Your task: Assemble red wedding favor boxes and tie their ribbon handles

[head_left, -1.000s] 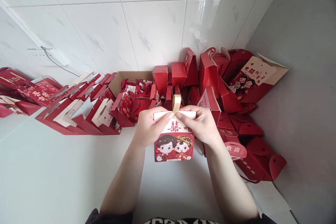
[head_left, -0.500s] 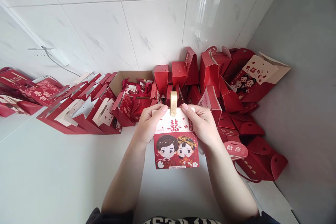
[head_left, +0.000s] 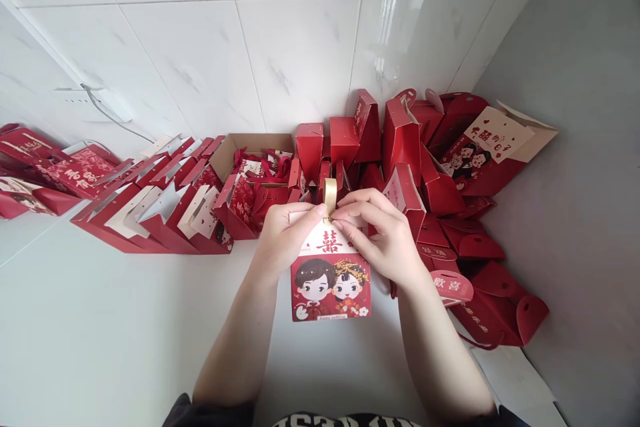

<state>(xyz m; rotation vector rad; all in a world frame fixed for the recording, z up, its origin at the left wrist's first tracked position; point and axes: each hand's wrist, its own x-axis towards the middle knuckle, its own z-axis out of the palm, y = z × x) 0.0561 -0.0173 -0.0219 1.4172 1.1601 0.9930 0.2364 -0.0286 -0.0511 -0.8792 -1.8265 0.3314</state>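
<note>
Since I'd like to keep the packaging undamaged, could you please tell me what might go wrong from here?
The gold ribbon could slip or twist, as the fingertips of the right hand are close to its base. The top of the printed gift bag could crease, since the left hand pinches it there. The right forearm might brush the pink flap, which appears right beside it.

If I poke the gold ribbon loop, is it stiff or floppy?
The gold ribbon loop probably bends easily: it looks like a thin strip. It may spring back a little, since it stands up in a curve above the printed packet.
</note>
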